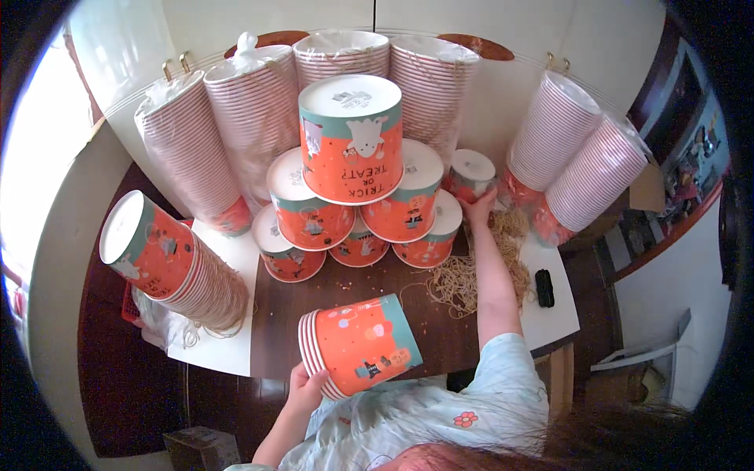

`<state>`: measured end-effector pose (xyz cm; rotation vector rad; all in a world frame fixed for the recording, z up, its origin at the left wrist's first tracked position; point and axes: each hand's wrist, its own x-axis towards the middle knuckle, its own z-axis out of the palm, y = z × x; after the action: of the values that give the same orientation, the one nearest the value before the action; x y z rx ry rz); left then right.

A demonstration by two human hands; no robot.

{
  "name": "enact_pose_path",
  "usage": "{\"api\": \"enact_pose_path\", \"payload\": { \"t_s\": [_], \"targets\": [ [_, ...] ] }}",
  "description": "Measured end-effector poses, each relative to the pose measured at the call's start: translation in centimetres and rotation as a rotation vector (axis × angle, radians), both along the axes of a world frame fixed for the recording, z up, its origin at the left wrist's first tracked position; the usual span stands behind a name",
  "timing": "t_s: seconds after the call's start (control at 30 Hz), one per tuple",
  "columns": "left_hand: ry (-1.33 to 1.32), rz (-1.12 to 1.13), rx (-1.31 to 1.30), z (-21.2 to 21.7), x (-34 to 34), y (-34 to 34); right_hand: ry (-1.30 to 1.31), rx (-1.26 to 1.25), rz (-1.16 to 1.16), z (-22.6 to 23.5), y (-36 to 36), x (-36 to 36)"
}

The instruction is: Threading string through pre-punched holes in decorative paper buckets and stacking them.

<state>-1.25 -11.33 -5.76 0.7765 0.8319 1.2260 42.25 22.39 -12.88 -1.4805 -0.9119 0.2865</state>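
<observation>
My left hand (307, 386) is closed on the rims of a short nested stack of orange paper buckets (365, 345), with teal bases, tilted on its side at the table's near edge. Stretched far to the right, my right hand (477, 210) grips the low near side of an upside-down paper bucket (473, 169) at the back. A heap of tan rubber bands or string (463, 275) lies under my right forearm. Left of that hand rises a pyramid of upside-down orange buckets, topped by a single large one (351, 149).
Tall plastic-wrapped stacks of buckets (342, 56) line the back, with two more (589, 173) at the right. A leaning nested stack (173, 263) stands at left. A small black object (544, 288) lies on the table's white right part (561, 314).
</observation>
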Motion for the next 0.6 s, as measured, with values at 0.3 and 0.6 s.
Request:
{"api": "enact_pose_path", "payload": {
  "t_s": [0.3, 0.6],
  "targets": [
    [-0.111, -0.003, -0.048, -0.2, 2.4, 1.9, 0.295, 0.163, 0.275, 6.8, -7.5, -4.5],
    [-0.109, -0.085, 0.104, 1.4, 4.8, 4.3, -0.101, -0.132, 1.404, 11.3, -20.8, -11.6]
  ]
}}
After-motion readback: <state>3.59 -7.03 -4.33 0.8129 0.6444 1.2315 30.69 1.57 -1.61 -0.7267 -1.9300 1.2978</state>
